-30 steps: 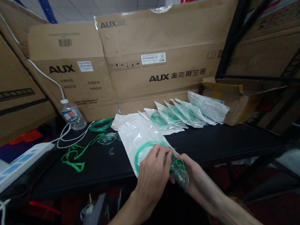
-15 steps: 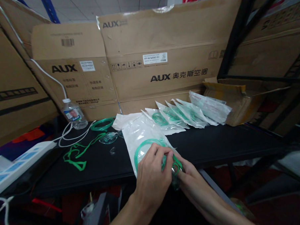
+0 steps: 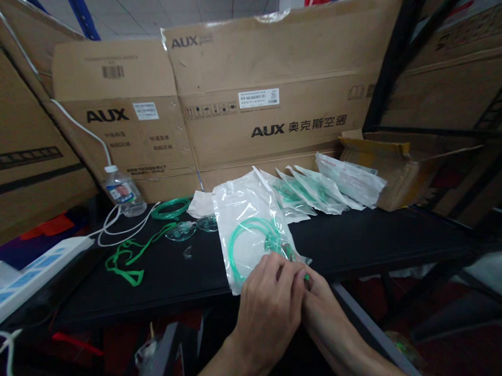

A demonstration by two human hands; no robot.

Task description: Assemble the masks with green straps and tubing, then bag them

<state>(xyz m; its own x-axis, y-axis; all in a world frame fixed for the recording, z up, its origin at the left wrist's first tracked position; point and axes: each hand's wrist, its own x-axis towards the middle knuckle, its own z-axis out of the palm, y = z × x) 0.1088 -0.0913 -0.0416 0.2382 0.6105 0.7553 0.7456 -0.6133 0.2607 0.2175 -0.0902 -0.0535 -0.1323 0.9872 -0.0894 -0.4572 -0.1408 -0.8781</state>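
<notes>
A white-backed, clear-fronted pouch (image 3: 245,196) stands tilted up in front of me. Inside it lies a coil of green tubing (image 3: 232,250), with crumpled clear green plastic (image 3: 274,241) at its right. My left hand (image 3: 270,298) is closed at the pouch's near edge, its fingers curled over towards the right hand. My right hand (image 3: 322,304) is closed on the pouch's lower right corner. A bit of green strap (image 3: 307,277) peeks out between the hands. What the fingertips pinch is mostly hidden.
Several filled pouches (image 3: 313,191) lean in a row behind, beside an open cardboard box (image 3: 383,171). Leftwards lie coiled green tubing (image 3: 171,208), a clear mask (image 3: 181,231) and a green strap (image 3: 132,276). A plastic bottle (image 3: 125,193) and power strip (image 3: 42,269) stand further left.
The pouch has tipped more upright and shifted right. Both hands have moved slightly down and closer together. The loose green strap and clear part between them are now mostly out of sight.
</notes>
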